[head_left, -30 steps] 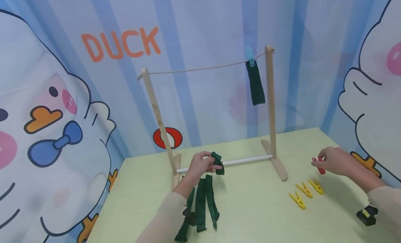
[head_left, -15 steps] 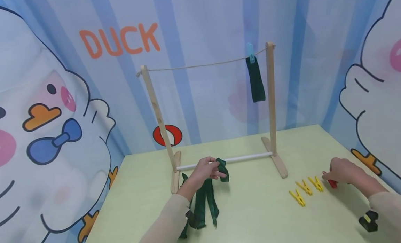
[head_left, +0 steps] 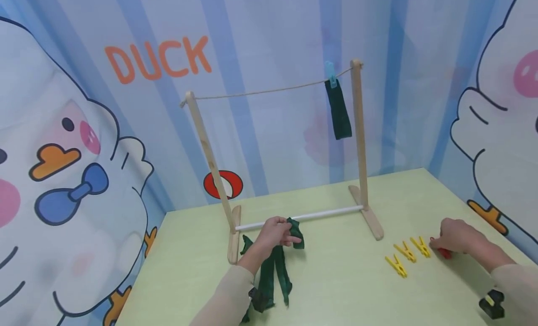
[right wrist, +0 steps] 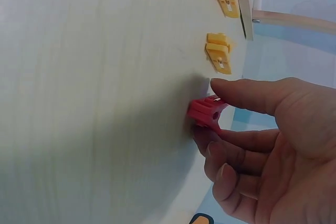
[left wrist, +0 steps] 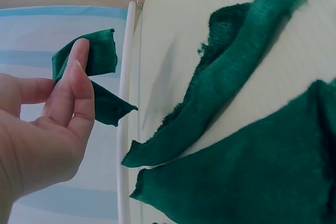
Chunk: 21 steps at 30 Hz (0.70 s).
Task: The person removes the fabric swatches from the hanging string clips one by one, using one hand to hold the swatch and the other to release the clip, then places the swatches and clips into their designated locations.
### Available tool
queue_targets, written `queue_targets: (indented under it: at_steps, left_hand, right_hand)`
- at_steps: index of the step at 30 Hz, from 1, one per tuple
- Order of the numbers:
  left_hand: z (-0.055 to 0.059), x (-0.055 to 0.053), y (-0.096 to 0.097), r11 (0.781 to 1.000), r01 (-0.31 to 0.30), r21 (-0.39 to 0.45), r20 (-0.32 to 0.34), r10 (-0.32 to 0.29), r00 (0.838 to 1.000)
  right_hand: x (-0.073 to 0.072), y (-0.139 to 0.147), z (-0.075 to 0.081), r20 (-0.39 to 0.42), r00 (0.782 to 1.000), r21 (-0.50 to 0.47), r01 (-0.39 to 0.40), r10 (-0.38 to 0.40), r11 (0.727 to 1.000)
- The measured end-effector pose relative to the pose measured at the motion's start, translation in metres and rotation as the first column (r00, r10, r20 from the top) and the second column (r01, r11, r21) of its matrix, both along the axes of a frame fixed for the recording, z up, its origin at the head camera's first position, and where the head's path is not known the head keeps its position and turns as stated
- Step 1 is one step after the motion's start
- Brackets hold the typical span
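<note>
In the head view my left hand (head_left: pixel 274 235) pinches a short green strip of cloth (head_left: pixel 296 233), held above the table. The left wrist view shows this cloth (left wrist: pixel 102 55) folded over, between thumb and fingers. Several more green cloth strips (head_left: pixel 266 280) lie below, partly hidden by the forearm. At the right, my right hand (head_left: pixel 456 235) holds a red clothespin (right wrist: pixel 206 113) between thumb and fingers, low at the tabletop. Yellow clothespins (head_left: pixel 396 266) lie in a row just left of it. A light blue clothespin (head_left: pixel 330 74) fixes another green strip (head_left: pixel 338 111) to the line.
A wooden stand has a left post (head_left: pixel 208 153), a right post (head_left: pixel 359 134) and a string (head_left: pixel 260 92) between their tops. A white rod (head_left: pixel 323 215) joins the feet low down. Behind the pale table (head_left: pixel 332 279) hangs a duck-print curtain (head_left: pixel 277 139).
My right hand has moved right and down with the red clothespin, to the right end of the yellow row. My left hand has shifted slightly lower and right, still pinching the cloth.
</note>
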<state>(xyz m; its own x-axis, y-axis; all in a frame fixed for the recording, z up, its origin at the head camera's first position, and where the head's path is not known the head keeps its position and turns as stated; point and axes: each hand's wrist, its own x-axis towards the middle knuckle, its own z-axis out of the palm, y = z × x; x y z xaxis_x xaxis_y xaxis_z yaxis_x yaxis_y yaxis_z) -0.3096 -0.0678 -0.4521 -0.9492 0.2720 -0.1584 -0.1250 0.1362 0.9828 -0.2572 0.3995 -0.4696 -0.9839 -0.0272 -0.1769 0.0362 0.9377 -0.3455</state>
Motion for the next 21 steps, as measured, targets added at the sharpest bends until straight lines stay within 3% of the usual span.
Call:
queue_targets:
  at_steps: [5,15,21]
  left_hand:
    - [-0.006,0.002,-0.002,1.000,-0.014,-0.012,0.011,0.014,1.000]
    - [-0.013,0.004,-0.001,1.000,-0.023,-0.021,0.034,0.023,0.999]
    - [-0.018,0.006,0.000,0.995,-0.010,-0.102,0.027,0.013,1.000]
  right_hand:
    - [0.001,-0.001,-0.007,-0.044,0.999,-0.003,-0.005,0.005,1.000]
    - [0.006,-0.003,-0.008,-0.052,0.998,-0.014,0.016,-0.017,1.000]
    - [0.008,-0.003,-0.007,-0.060,0.998,-0.016,0.020,-0.020,1.000]
